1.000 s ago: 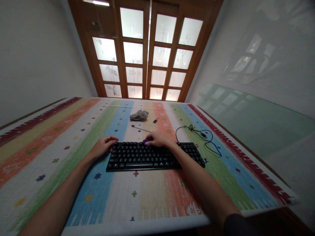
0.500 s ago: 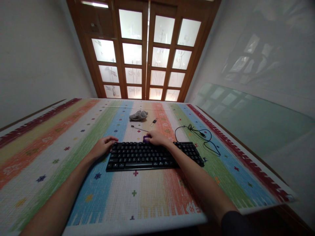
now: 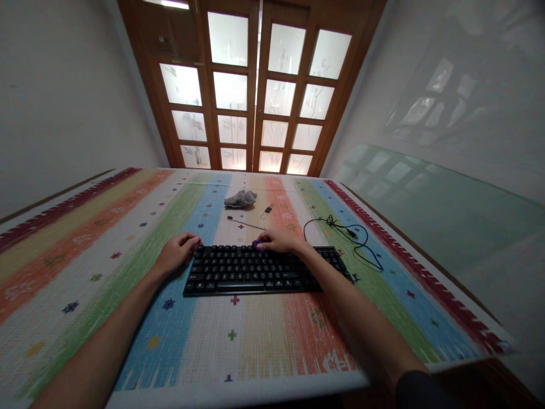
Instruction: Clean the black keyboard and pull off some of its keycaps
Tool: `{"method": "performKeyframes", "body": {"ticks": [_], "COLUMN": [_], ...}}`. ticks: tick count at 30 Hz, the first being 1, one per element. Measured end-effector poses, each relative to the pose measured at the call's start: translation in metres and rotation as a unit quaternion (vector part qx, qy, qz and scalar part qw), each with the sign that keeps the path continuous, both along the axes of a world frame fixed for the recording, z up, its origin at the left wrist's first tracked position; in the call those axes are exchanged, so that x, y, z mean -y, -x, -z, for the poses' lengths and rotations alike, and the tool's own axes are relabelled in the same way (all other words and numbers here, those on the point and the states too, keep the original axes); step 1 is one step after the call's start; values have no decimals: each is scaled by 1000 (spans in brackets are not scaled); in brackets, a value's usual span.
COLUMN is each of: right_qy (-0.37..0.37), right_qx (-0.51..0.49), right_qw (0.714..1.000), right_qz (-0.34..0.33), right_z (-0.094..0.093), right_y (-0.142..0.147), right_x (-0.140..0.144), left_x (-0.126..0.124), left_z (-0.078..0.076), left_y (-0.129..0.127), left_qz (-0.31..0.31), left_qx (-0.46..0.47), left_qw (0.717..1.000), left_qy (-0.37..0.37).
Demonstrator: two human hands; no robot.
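A black keyboard (image 3: 249, 278) lies flat on the striped tablecloth in front of me. My left hand (image 3: 177, 253) is at its far left corner, fingers curled in and thumb against the edge, apparently gripping it. Over the far row of keys, my right hand (image 3: 279, 241) pinches a small purple thing (image 3: 258, 244). Most of that purple thing is hidden by the fingers, so its kind cannot be made out. My right forearm covers some keys on the right. Just beyond the right hand lies a thin rod with a dark tip (image 3: 244, 222).
A crumpled grey cloth (image 3: 240, 199) lies farther back on the tablecloth (image 3: 213, 341). Near it is a small black item with thin wire-like ends (image 3: 268, 209). A black cable (image 3: 361, 243) lies looped at the right. Wooden glazed doors (image 3: 258, 113) stand beyond the table.
My right hand has slid a little right along the far key row with the purple thing. My left fingers, stretched over the corner before, have curled in.
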State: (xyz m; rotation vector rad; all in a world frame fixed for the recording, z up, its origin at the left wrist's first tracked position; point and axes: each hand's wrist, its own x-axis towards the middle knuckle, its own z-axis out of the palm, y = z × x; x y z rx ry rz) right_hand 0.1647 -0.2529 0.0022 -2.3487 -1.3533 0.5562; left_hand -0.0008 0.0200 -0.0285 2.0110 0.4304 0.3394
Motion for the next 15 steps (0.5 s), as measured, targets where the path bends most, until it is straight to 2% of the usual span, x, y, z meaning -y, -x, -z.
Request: {"method": "performKeyframes", "body": {"ticks": [8, 11, 15], "right_qy": [11, 6, -13], "right_qx": [39, 43, 44], "right_qw": [999, 999, 999], "right_qz": [20, 21, 29], "right_z": [6, 8, 6], "right_y": [-1, 0, 2], "right_x": [-8, -9, -5], "left_x": [-4, -6, -5], "left_z": [0, -1, 0], "left_y": [2, 3, 2], "left_qz": [-79, -104, -78], "left_qx": [64, 42, 37], "left_qw": [980, 979, 991], "left_qy": [-172, -167, -106]}}
